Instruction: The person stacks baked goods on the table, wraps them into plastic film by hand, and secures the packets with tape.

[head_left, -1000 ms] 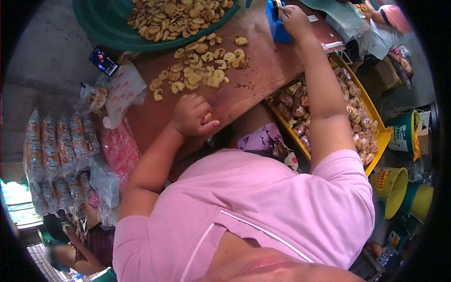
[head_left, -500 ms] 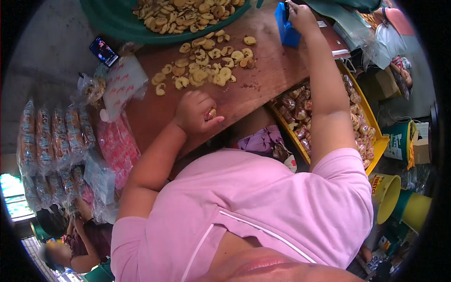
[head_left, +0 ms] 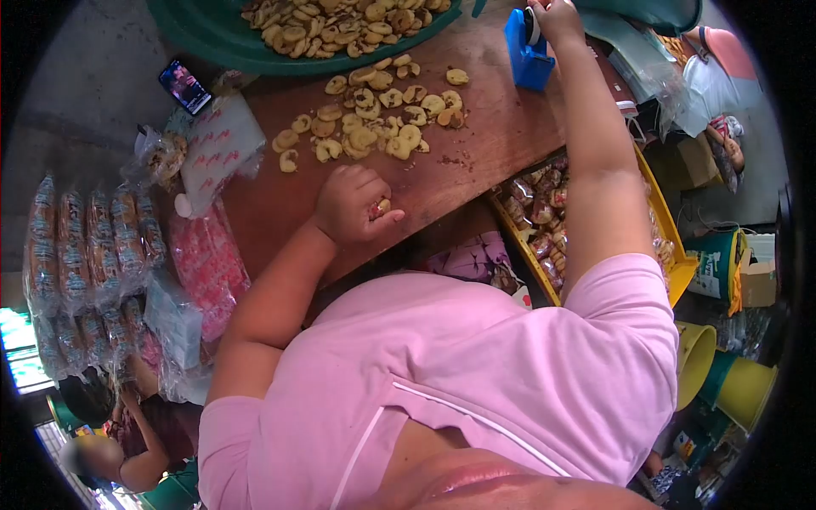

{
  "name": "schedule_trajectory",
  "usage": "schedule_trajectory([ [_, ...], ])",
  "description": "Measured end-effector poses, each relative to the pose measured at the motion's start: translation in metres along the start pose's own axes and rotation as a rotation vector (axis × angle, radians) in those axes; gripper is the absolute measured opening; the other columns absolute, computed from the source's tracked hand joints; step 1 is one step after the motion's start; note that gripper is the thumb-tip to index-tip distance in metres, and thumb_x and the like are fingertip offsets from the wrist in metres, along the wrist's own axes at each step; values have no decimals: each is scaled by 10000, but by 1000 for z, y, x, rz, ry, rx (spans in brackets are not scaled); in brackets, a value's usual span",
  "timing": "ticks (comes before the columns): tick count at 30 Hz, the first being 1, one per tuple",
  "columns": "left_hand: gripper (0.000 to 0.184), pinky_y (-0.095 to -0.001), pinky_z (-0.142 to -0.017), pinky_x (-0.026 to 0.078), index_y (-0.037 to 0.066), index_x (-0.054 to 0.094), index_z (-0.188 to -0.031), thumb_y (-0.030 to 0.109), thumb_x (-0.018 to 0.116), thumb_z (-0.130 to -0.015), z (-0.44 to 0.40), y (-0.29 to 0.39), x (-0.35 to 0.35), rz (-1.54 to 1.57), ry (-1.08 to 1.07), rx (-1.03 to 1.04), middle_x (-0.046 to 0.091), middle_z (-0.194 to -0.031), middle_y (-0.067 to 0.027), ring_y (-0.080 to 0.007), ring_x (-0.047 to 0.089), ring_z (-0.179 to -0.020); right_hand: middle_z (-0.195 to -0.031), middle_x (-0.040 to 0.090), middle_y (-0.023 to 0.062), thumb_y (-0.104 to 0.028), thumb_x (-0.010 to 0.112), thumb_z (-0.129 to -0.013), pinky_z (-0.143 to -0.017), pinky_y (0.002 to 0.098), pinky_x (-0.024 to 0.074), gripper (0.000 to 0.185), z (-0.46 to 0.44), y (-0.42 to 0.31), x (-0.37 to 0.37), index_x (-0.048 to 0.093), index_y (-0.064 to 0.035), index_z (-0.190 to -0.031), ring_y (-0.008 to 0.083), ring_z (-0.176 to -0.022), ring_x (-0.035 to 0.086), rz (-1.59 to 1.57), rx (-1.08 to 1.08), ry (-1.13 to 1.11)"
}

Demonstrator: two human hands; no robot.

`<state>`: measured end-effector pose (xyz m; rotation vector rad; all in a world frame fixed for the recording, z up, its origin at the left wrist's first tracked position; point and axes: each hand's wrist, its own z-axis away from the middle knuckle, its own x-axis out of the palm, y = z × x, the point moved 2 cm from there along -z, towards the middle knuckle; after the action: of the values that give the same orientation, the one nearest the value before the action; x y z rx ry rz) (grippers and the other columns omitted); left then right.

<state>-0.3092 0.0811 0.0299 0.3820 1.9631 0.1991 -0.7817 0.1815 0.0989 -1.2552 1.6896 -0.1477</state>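
My left hand (head_left: 353, 204) is closed over the table's near side, around a small pack of cookies (head_left: 380, 207); most of the pack is hidden by my fingers. At the top edge of the view, my right hand (head_left: 558, 23) is at a blue tape dispenser (head_left: 530, 64). Its fingers are drawn together beside the tape roll (head_left: 533, 27), and what they pinch is too small to make out. Loose ring-shaped cookies (head_left: 361, 136) lie scattered beyond my left hand. More cookies (head_left: 327, 30) fill a wide green basin (head_left: 246, 61) behind them.
A yellow crate (head_left: 674, 242) with packed cookies stands below the table (head_left: 497, 136) at right. Printed plastic bags (head_left: 223, 153), a phone (head_left: 184, 87) and stacked bread packs (head_left: 72, 246) are at left. Another person (head_left: 157, 442) is at lower left. Buckets (head_left: 741, 391) stand at lower right.
My right hand has shifted slightly up and right at the dispenser, and the tape roll now shows more. My left hand stays closed in about the same place. The view has moved slightly.
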Motion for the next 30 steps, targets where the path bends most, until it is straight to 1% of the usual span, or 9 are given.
schedule_trajectory([
  [2,313,-452,-705,448,115,625,-790,390,774,-790,0,-1,0,10,19,5,606,-795,-101,-340,586,-771,-943,718,255,-244,643,-934,-807,405,542,254,9,-17,-7,741,-14,-889,384,-878,704,7,72,-51],
  [8,309,-450,-700,449,117,623,-781,380,785,-779,0,-1,0,18,19,-6,596,-783,-98,-337,583,-766,-1027,748,196,-271,660,-939,-831,408,523,260,2,46,3,737,-25,-970,310,-952,711,-244,-161,-22],
  [11,309,-452,-698,448,119,619,-776,380,785,-779,-1,-2,1,11,9,-12,590,-776,-98,-338,579,-762,-1370,607,128,-71,635,-909,-1103,369,451,485,-20,125,28,575,-36,-1389,242,-1293,577,-412,-181,-377],
  [14,310,-453,-697,447,120,615,-773,380,782,-781,-1,-2,0,13,11,-12,586,-775,-97,-338,576,-764,-1441,540,120,16,638,-870,-1124,356,431,504,1,106,17,558,31,-1367,197,-1326,534,-549,-260,-458],
  [17,310,-453,-699,447,119,615,-775,383,778,-784,-1,1,-3,7,3,-26,584,-779,-97,-338,575,-771,-1462,510,106,-33,705,-873,-1123,361,429,515,9,93,12,587,-40,-1375,203,-1282,554,-532,-284,-398],
  [20,310,-452,-702,447,117,616,-779,384,774,-789,-1,1,-3,8,8,-28,584,-785,-99,-339,576,-778,-1426,543,62,-125,782,-873,-1073,350,460,457,15,81,1,663,-110,-1314,192,-1221,582,-218,-286,-306],
  [23,311,-451,-705,449,115,616,-782,384,772,-793,-1,2,-3,9,14,-21,584,-790,-103,-341,577,-782,-1325,618,18,-191,815,-870,-992,336,495,377,13,85,8,724,-147,-1233,164,-1134,617,-215,-302,-198],
  [26,311,-451,-707,450,113,616,-782,383,770,-797,-1,2,-3,7,15,-16,587,-796,-105,-343,580,-787,-1211,679,2,-209,800,-891,-927,317,512,319,28,67,3,740,-116,-1191,139,-1073,647,-459,-116,-240],
  [30,319,-427,-745,453,133,640,-784,436,737,-812,2,-1,0,-40,-16,-47,611,-818,-64,-295,594,-812,-1108,726,123,-191,728,-904,-946,375,533,212,36,60,5,749,-63,-1071,288,-1023,699,-295,-202,-74],
])
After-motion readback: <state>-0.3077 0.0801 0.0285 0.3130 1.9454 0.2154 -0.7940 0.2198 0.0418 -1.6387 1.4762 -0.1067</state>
